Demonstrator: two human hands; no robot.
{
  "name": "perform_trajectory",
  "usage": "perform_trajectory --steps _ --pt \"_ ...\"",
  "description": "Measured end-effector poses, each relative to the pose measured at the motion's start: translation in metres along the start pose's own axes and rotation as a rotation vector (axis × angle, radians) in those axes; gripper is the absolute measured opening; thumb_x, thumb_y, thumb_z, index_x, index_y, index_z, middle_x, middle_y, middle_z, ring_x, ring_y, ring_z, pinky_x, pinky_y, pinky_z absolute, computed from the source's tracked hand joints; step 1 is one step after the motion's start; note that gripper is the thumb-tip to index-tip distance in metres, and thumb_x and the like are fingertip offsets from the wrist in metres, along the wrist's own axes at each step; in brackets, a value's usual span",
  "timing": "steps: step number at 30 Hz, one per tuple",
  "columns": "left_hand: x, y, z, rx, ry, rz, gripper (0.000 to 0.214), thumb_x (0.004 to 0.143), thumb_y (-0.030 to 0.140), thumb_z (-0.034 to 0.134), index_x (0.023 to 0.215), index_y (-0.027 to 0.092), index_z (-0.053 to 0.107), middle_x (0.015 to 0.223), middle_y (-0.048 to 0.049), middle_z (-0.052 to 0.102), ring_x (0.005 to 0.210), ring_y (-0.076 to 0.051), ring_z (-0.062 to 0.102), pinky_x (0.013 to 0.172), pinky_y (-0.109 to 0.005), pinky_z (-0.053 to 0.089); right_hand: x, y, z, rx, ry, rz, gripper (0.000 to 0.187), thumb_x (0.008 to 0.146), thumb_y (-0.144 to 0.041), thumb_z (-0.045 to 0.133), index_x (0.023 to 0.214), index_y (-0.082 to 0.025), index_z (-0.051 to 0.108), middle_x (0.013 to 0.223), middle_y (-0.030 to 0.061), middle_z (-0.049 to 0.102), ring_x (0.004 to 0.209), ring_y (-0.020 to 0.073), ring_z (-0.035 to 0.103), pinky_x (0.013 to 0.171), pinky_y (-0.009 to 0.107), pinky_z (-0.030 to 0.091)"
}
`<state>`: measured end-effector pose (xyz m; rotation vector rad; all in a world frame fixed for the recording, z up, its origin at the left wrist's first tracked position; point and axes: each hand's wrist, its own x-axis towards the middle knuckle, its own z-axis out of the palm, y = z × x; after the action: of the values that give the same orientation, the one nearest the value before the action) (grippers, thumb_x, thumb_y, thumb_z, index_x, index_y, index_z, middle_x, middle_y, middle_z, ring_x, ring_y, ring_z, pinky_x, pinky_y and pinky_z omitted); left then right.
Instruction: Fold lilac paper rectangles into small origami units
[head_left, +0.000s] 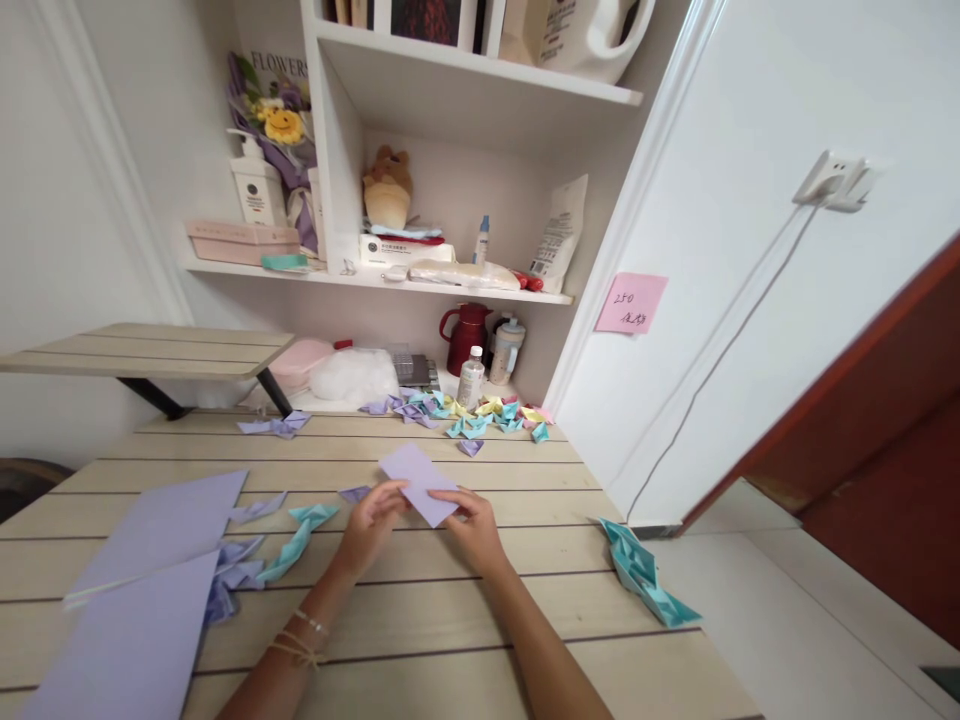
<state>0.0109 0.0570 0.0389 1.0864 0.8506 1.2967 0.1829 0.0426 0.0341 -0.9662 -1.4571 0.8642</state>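
Note:
A plain light purple sheet of paper is held up over the slatted table by both hands. My left hand pinches its left edge. At the lower right of the same sheet, my right hand has its thumb on top and the other fingers partly hidden. A small folded purple paper piece lies just behind my left hand. Left of that hand rest a teal folded paper boat and several purple folded pieces.
Stacks of purple paper cover the table's left side. Larger teal paper boats lie at the right edge. Many small coloured boats and a clear bottle stand at the back, below shelves. A raised wooden stand is back left.

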Motion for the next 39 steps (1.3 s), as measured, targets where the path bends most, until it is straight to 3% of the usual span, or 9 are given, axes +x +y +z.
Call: perform_trajectory --steps 5,10,15,18,21,26,29,32,39 --pt "-0.003 0.001 0.002 0.101 0.116 -0.045 0.028 0.051 0.021 0.073 0.077 0.013 0.068 0.078 -0.0088 0.071 0.08 -0.022 0.065 0.074 -0.027 0.05 0.001 0.001 0.0 0.053 0.002 0.054 0.027 0.06 -0.017 0.063 0.085 -0.024 0.07 0.092 0.0035 0.066 0.082 0.0209 0.06 0.062 0.028 0.05" --pt "-0.005 0.001 0.004 0.184 0.127 -0.003 0.024 0.05 0.021 0.074 0.072 0.014 0.07 0.073 -0.0069 0.071 0.072 -0.021 0.065 0.067 -0.026 0.051 0.002 0.002 -0.001 0.158 0.102 0.12 0.015 0.059 -0.024 0.067 0.073 -0.02 0.071 0.091 0.0054 0.065 0.081 0.0205 0.06 0.061 0.027 0.05" --pt "-0.005 0.004 0.007 0.276 0.206 0.092 0.012 0.054 0.023 0.072 0.064 0.015 0.071 0.069 -0.0063 0.07 0.069 -0.019 0.064 0.068 -0.024 0.049 0.001 0.0 -0.001 0.198 0.074 0.162 0.027 0.052 -0.03 0.075 0.077 -0.02 0.069 0.086 0.004 0.067 0.067 0.0177 0.06 0.057 0.027 0.049" --pt "-0.005 0.004 0.007 0.221 0.226 0.074 0.014 0.054 0.023 0.073 0.065 0.015 0.07 0.068 -0.0054 0.07 0.069 -0.019 0.063 0.068 -0.025 0.049 0.001 0.001 -0.001 0.175 0.031 0.191 0.02 0.057 -0.032 0.072 0.071 -0.018 0.069 0.072 0.0035 0.068 0.062 0.0172 0.059 0.059 0.028 0.048" --pt "-0.005 0.001 0.009 0.221 0.177 0.044 0.015 0.052 0.023 0.074 0.064 0.016 0.068 0.065 -0.004 0.069 0.066 -0.019 0.063 0.064 -0.024 0.049 0.0 0.002 0.0 0.157 0.081 0.203 0.017 0.064 -0.034 0.068 0.063 -0.017 0.066 0.061 0.0027 0.065 0.058 0.0159 0.057 0.059 0.027 0.046" --pt "-0.007 -0.002 0.014 0.196 0.153 0.001 0.016 0.054 0.028 0.073 0.058 0.016 0.063 0.057 -0.0025 0.066 0.06 -0.018 0.063 0.062 -0.026 0.049 0.001 -0.001 0.0 0.209 0.149 0.193 0.031 0.055 -0.032 0.074 0.081 -0.018 0.063 0.07 0.0015 0.065 0.057 0.0135 0.056 0.051 0.023 0.043" --pt "-0.008 -0.002 0.015 0.117 0.147 -0.018 0.019 0.055 0.029 0.072 0.06 0.016 0.06 0.057 -0.0019 0.066 0.062 -0.019 0.064 0.064 -0.026 0.05 0.002 -0.002 0.001 0.176 0.18 0.209 0.031 0.052 -0.033 0.076 0.075 -0.017 0.062 0.069 0.001 0.064 0.054 0.0117 0.053 0.048 0.022 0.042" --pt "-0.007 -0.005 0.016 0.08 0.195 -0.015 0.024 0.054 0.027 0.074 0.068 0.015 0.059 0.054 0.0008 0.064 0.059 -0.017 0.064 0.061 -0.024 0.049 0.002 -0.002 0.005 0.266 0.228 0.239 0.031 0.053 -0.033 0.075 0.072 -0.016 0.058 0.061 -0.0009 0.061 0.053 0.0118 0.054 0.051 0.022 0.044" --pt "-0.007 -0.01 0.021 0.025 0.214 -0.016 0.03 0.053 0.026 0.074 0.075 0.015 0.058 0.057 0.0014 0.064 0.056 -0.016 0.065 0.059 -0.024 0.05 -0.001 -0.006 0.012 0.422 0.34 0.246 0.049 0.054 -0.03 0.076 0.093 -0.018 0.047 0.062 -0.0013 0.063 0.055 0.0139 0.06 0.056 0.026 0.049"
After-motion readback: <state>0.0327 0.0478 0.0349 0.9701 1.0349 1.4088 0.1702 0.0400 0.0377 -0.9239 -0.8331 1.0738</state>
